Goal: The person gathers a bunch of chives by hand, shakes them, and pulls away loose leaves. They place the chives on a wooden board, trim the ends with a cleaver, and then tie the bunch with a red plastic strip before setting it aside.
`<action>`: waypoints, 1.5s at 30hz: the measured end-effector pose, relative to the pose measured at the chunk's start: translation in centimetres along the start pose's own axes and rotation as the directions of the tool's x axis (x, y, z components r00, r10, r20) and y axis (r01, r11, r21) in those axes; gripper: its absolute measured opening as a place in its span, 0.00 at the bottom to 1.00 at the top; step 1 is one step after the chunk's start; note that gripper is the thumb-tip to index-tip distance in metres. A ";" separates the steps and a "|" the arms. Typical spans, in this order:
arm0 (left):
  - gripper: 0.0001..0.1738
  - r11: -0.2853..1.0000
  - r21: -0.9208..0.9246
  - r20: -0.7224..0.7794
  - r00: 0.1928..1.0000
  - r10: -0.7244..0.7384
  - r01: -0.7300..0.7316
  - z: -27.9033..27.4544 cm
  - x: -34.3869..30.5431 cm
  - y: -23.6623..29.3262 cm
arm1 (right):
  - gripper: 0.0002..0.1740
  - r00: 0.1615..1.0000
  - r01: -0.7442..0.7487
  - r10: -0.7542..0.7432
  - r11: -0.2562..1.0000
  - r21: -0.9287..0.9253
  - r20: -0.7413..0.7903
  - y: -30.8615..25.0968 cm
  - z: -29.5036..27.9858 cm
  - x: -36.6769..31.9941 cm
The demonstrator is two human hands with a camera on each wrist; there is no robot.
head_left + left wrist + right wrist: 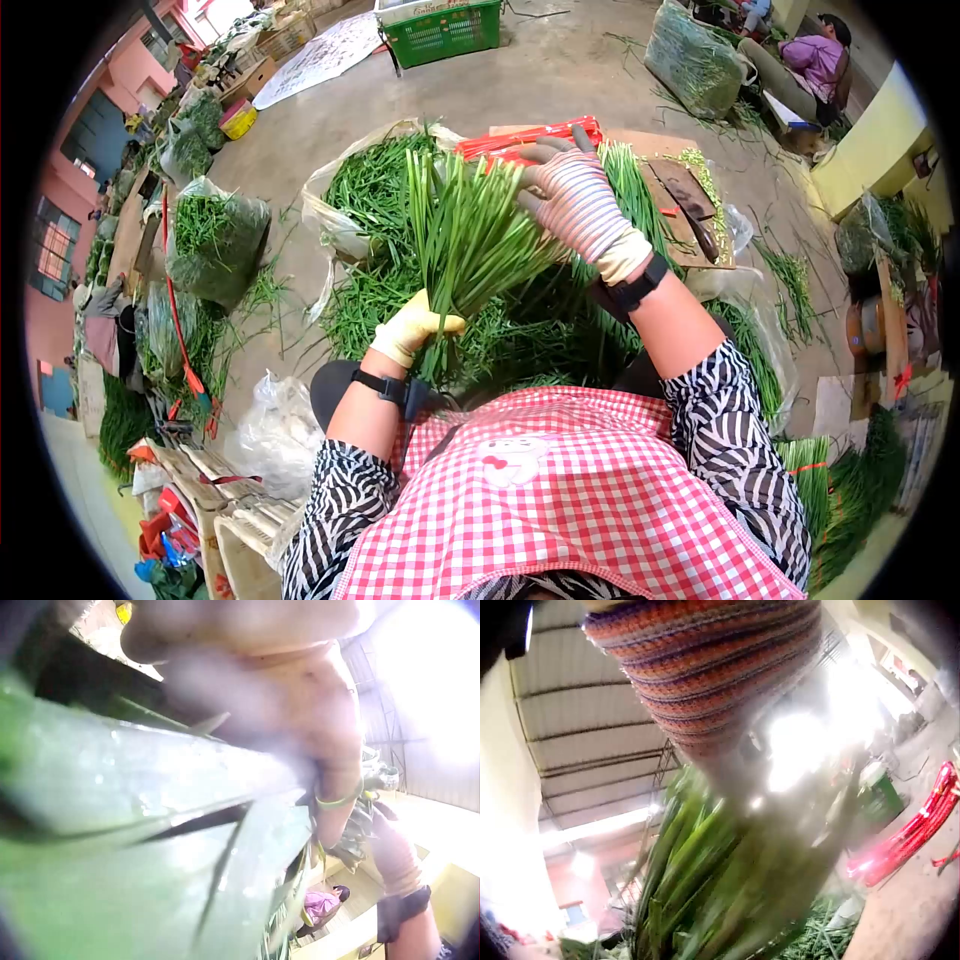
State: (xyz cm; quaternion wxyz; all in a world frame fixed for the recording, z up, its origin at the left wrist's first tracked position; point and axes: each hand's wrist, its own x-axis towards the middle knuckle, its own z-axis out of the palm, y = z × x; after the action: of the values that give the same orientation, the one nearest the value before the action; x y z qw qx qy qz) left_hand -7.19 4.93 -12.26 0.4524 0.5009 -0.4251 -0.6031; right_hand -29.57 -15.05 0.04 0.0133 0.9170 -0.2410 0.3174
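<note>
My left hand [420, 325], in a yellow glove, grips a bunch of garlic chives [462, 225] low down, pale stem ends fanned upward. My right hand [580, 195] wears a striped knitted glove and reaches in from the right. Its fingers are spread and fairly straight, with the fingertips right at the upper stems. In the right wrist view, the striped glove [712, 667] hangs over the green chives [720, 877], its fingertips lost in blur. Broad wet leaves [150, 780] fill much of the left wrist view.
Loose chives [385, 185] lie in an open plastic bag ahead. Red plastic strips [530, 138] and a wooden board [665, 205] with a laid bundle [628, 190] are beyond my right hand. A green crate [440, 38] stands far ahead; another person [815, 65] sits far right.
</note>
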 end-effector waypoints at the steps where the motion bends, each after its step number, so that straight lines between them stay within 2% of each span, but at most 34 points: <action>1: 0.27 1.000 -0.005 0.006 1.000 -0.013 0.013 0.0 -0.1 0.3 | 0.12 0.999 0.008 -0.007 1.000 -0.017 0.037 -0.1 -0.1 0.1; 2: 0.26 1.000 -0.012 0.011 1.000 -0.025 0.026 0.0 -0.1 0.4 | 0.09 0.981 -0.089 0.098 0.994 -0.063 0.166 0.2 -0.6 0.3; 3: 0.26 0.999 -0.022 0.015 0.999 -0.037 0.037 0.0 -0.2 0.4 | 0.08 0.988 -0.128 0.136 0.987 -0.100 0.073 0.5 -0.9 0.2; 5: 0.25 0.999 -0.034 0.012 0.999 -0.035 0.035 -0.3 -0.2 0.0 | 0.09 0.938 -0.323 0.335 0.938 0.124 -0.090 1.4 -2.0 0.1; 6: 0.24 1.000 -0.016 0.002 1.000 -0.021 0.021 -0.4 -0.2 0.0 | 0.13 0.902 -0.293 0.366 0.908 0.298 -0.228 2.5 -2.1 -0.3; 7: 0.24 1.000 0.003 -0.010 1.000 -0.006 0.006 -0.5 -0.2 -0.2 | 0.19 0.908 -0.369 0.418 0.771 0.518 0.024 2.8 -3.9 -0.4; 8: 0.22 1.000 0.008 -0.043 0.999 -0.016 0.016 -0.7 -0.2 -0.5 | 0.25 0.962 -0.271 0.239 0.779 0.566 0.131 2.7 -5.3 -0.4; 9: 0.22 0.999 0.020 -0.057 0.998 -0.026 0.027 -0.9 -0.3 -0.6 | 0.31 0.974 -0.181 0.050 0.764 0.620 0.222 2.4 -6.3 -0.5; 12: 0.21 0.998 0.023 -0.046 0.997 -0.057 0.058 -0.9 -0.2 -0.6 | 0.43 0.926 -0.329 0.165 0.795 0.510 0.340 -0.1 -6.5 0.2; 15: 0.22 0.999 0.042 -0.017 0.999 -0.032 0.033 -0.2 0.0 -0.5 | 0.48 0.870 -0.388 0.158 0.804 0.451 0.466 0.9 -2.8 1.2; 16: 0.22 0.998 0.048 -0.010 0.999 -0.032 0.032 -0.2 0.0 -0.4 | 0.48 0.890 -0.348 0.097 0.776 0.526 0.445 1.0 -1.8 1.0; 17: 0.22 0.998 0.052 -0.005 0.999 -0.033 0.034 -0.2 0.0 -0.4 | 0.48 0.891 -0.320 0.068 0.796 0.514 0.449 1.5 -1.1 0.8; 22: 0.24 0.995 0.048 0.008 0.996 -0.091 0.090 -0.3 -0.3 -0.7 | 0.41 0.848 -0.344 0.089 0.842 0.416 0.522 1.4 -2.1 0.4; 25: 0.21 0.994 0.020 0.021 0.994 -0.108 0.108 -0.1 -0.2 -0.4 | 0.35 0.898 -0.327 0.128 0.834 0.444 0.421 1.2 -1.5 -0.3; 26: 0.20 0.993 0.028 0.025 0.993 -0.111 0.110 -0.2 -0.2 -0.4 | 0.30 0.889 -0.360 0.163 0.826 0.434 0.427 1.2 -1.6 -0.6; 29: 0.19 0.994 0.033 0.020 0.994 -0.107 0.106 -0.1 0.0 -0.6 | 0.27 0.921 -0.299 0.176 0.892 0.339 0.347 1.6 -0.4 -1.3; 30: 0.19 0.993 0.037 0.020 0.994 -0.111 0.110 0.0 0.0 -0.5 | 0.23 0.962 -0.209 0.118 0.901 0.380 0.248 1.7 0.0 -1.6; 33: 0.19 0.995 0.002 0.024 0.994 -0.104 0.104 0.4 -0.2 -0.1 | 0.21 0.987 -0.144 0.097 0.890 0.432 0.130 1.7 0.5 -2.1; 34: 0.19 0.994 0.022 0.038 0.994 -0.105 0.104 0.5 -0.2 0.1 | 0.20 0.984 -0.175 0.142 0.876 0.450 0.106 1.5 0.0 -2.3; 36: 0.19 0.986 0.048 0.029 0.987 -0.161 0.159 0.0 -0.1 -0.3 | 0.18 0.909 -0.408 0.359 0.657 0.634 0.213 1.8 -1.8 -2.1; 37: 0.19 0.990 0.021 0.018 0.990 -0.140 0.140 0.0 -0.1 -0.4 | 0.17 0.850 -0.500 0.441 0.511 0.699 0.286 2.1 -2.9 -1.9; 38: 0.19 0.993 -0.006 0.003 0.993 -0.120 0.120 -0.1 -0.2 -0.6 | 0.15 0.817 -0.509 0.483 0.345 0.788 0.316 2.6 -4.1 -1.8; 39: 0.19 0.994 -0.034 -0.012 0.995 -0.101 0.100 -0.1 -0.3 -0.7 | 0.15 0.856 -0.471 0.412 0.371 0.800 0.313 2.4 -6.5 -1.8; 41: 0.20 0.996 -0.010 -0.017 0.996 -0.088 0.088 -0.4 -0.3 -0.8 | 0.16 0.840 -0.530 0.080 0.329 0.782 0.536 2.7 -8.7 -3.1; 42: 0.20 0.996 -0.002 -0.015 0.996 -0.093 0.093 -0.7 -0.3 -0.9 | 0.17 0.828 -0.421 -0.089 0.555 0.717 0.554 1.9 -9.5 -3.2; 43: 0.21 0.995 0.007 -0.010 0.995 -0.100 0.100 -0.8 -0.2 -1.0 | 0.19 0.796 -0.388 -0.108 0.665 0.638 0.596 1.3 -9.3 -3.1; 45: 0.22 0.997 0.031 -0.007 0.997 -0.074 0.074 -0.3 0.1 -1.0 | 0.26 0.924 -0.222 0.033 0.858 0.463 0.381 -0.2 -8.3 -2.6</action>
State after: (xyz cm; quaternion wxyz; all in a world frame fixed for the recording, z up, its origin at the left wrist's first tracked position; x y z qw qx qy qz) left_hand -6.98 5.07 -13.25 0.4230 0.5251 -0.4145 -0.6112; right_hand -36.04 -12.24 5.15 -0.2893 0.9131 -0.2105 0.1954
